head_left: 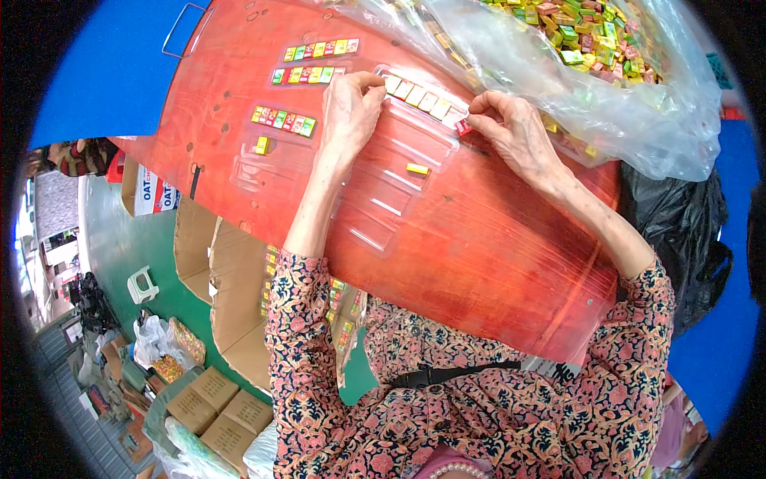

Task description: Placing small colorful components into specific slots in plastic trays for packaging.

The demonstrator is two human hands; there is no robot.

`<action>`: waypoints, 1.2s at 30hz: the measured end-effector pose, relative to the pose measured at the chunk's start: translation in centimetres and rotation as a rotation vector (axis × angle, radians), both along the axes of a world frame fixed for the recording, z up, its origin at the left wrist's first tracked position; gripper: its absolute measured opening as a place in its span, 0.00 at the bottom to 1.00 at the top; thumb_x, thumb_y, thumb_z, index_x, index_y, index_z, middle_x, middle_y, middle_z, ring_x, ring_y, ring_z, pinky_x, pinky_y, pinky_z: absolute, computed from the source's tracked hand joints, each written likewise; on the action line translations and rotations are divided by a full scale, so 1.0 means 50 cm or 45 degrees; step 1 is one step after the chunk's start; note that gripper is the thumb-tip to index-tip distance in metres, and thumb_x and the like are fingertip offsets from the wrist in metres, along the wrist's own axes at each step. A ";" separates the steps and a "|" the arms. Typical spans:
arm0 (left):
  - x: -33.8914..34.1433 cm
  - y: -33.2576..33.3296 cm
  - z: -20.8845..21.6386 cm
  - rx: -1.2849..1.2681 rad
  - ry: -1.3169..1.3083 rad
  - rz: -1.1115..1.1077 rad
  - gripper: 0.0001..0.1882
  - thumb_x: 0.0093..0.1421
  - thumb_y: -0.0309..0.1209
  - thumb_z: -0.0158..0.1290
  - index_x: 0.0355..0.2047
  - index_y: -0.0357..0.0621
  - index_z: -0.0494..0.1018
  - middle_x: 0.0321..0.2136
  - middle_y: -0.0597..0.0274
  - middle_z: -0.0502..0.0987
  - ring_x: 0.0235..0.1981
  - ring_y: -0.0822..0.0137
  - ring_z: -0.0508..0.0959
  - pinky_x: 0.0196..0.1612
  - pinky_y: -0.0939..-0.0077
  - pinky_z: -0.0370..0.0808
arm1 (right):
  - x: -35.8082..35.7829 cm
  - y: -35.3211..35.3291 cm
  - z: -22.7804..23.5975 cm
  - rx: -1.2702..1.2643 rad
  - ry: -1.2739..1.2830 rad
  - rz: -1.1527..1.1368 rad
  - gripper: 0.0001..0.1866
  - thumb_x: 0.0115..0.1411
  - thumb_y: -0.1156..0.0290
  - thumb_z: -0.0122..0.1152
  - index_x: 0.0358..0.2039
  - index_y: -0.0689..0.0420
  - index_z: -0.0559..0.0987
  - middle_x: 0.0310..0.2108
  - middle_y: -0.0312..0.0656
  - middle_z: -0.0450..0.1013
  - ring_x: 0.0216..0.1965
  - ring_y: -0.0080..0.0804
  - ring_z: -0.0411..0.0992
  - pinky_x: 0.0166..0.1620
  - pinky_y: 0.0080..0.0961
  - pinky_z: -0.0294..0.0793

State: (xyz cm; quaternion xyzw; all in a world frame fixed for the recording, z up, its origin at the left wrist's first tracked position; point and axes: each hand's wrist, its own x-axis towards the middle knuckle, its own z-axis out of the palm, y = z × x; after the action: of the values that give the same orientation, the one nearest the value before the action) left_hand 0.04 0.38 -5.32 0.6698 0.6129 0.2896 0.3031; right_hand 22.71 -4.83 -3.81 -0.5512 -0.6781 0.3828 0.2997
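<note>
A clear plastic tray [369, 210] with several slots lies on the red tabletop under my hands. In its far slot stands a row of small white-faced blocks [419, 97]. My left hand [351, 112] is at the row's left end, thumb and forefinger pinched together; what lies between them is hidden. At the right end, my right hand [517, 132] pinches a small red block [463, 126] between thumb and fingertips. One yellow block [417, 168] rests in a nearer slot of the same tray.
Filled trays of coloured blocks [321, 49] lie at the far left, near a tray with one yellow block [262, 144]. A large clear bag [662, 144] of loose blocks stands at the far right, above a black bag [678, 231]. Cardboard boxes [239, 319] stand below the table's left edge.
</note>
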 end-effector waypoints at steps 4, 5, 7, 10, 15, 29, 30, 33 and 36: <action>0.005 -0.002 0.005 -0.043 -0.038 0.026 0.12 0.53 0.27 0.50 0.35 0.31 0.75 0.16 0.63 0.73 0.14 0.78 0.68 0.16 0.83 0.64 | -0.012 -0.002 -0.006 0.059 -0.002 -0.017 0.08 0.56 0.73 0.54 0.32 0.66 0.74 0.25 0.43 0.74 0.28 0.25 0.71 0.32 0.22 0.69; 0.004 -0.002 0.007 -0.056 -0.050 0.041 0.12 0.53 0.27 0.50 0.35 0.31 0.75 0.16 0.63 0.73 0.14 0.78 0.69 0.16 0.83 0.64 | -0.020 -0.005 -0.009 0.151 -0.035 -0.018 0.08 0.55 0.74 0.54 0.32 0.65 0.73 0.26 0.44 0.73 0.28 0.27 0.71 0.33 0.24 0.69; 0.001 -0.004 0.011 -0.071 -0.061 0.046 0.12 0.53 0.27 0.50 0.35 0.30 0.75 0.16 0.63 0.73 0.14 0.78 0.69 0.16 0.83 0.64 | -0.030 -0.007 -0.017 0.244 -0.068 -0.018 0.07 0.55 0.75 0.54 0.33 0.64 0.73 0.26 0.45 0.73 0.28 0.29 0.71 0.33 0.25 0.69; -0.017 -0.006 0.013 -0.061 -0.071 0.048 0.12 0.53 0.27 0.50 0.35 0.31 0.75 0.16 0.64 0.72 0.14 0.78 0.68 0.16 0.84 0.64 | -0.048 -0.007 -0.019 0.550 -0.166 0.071 0.07 0.53 0.78 0.54 0.33 0.64 0.72 0.28 0.48 0.70 0.30 0.39 0.71 0.34 0.28 0.69; -0.016 -0.024 0.060 -0.310 -0.344 0.092 0.13 0.55 0.30 0.50 0.34 0.31 0.74 0.21 0.52 0.77 0.20 0.67 0.78 0.22 0.78 0.71 | -0.054 -0.014 -0.005 0.483 -0.095 0.094 0.08 0.54 0.77 0.54 0.35 0.64 0.72 0.29 0.45 0.71 0.30 0.32 0.71 0.33 0.25 0.69; -0.021 -0.099 0.044 -1.244 -2.065 -0.051 0.27 0.63 0.48 0.40 0.42 0.31 0.68 0.30 0.52 0.75 0.32 0.54 0.78 0.33 0.50 0.78 | -0.119 -0.008 0.070 0.253 0.172 0.375 0.08 0.56 0.77 0.54 0.36 0.65 0.75 0.31 0.40 0.73 0.33 0.21 0.71 0.36 0.20 0.72; -0.013 -0.103 0.054 -1.246 -2.039 -0.006 0.25 0.63 0.48 0.39 0.40 0.34 0.69 0.31 0.53 0.76 0.31 0.57 0.78 0.33 0.49 0.78 | -0.117 -0.008 0.076 0.315 0.161 0.363 0.09 0.55 0.78 0.54 0.38 0.65 0.75 0.31 0.41 0.73 0.34 0.24 0.72 0.37 0.21 0.72; 0.003 -0.111 0.069 -1.154 -1.840 0.110 0.24 0.63 0.47 0.38 0.38 0.36 0.70 0.32 0.54 0.76 0.32 0.61 0.78 0.35 0.50 0.78 | -0.103 -0.020 0.110 0.310 0.141 0.303 0.09 0.54 0.78 0.55 0.37 0.63 0.76 0.32 0.43 0.72 0.35 0.28 0.73 0.38 0.22 0.74; -0.005 -0.113 0.055 -1.113 -2.147 -0.045 0.25 0.64 0.47 0.38 0.40 0.33 0.70 0.33 0.53 0.76 0.34 0.62 0.77 0.35 0.58 0.78 | -0.109 -0.025 0.085 0.353 0.171 0.399 0.10 0.51 0.78 0.57 0.36 0.61 0.75 0.36 0.43 0.71 0.34 0.34 0.74 0.35 0.25 0.75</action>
State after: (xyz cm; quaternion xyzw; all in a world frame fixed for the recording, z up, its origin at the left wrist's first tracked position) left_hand -0.20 -5.26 -2.57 0.0763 0.2359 0.4181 0.8739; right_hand 17.28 -6.10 0.46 -0.3657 -0.7802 0.3638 0.3539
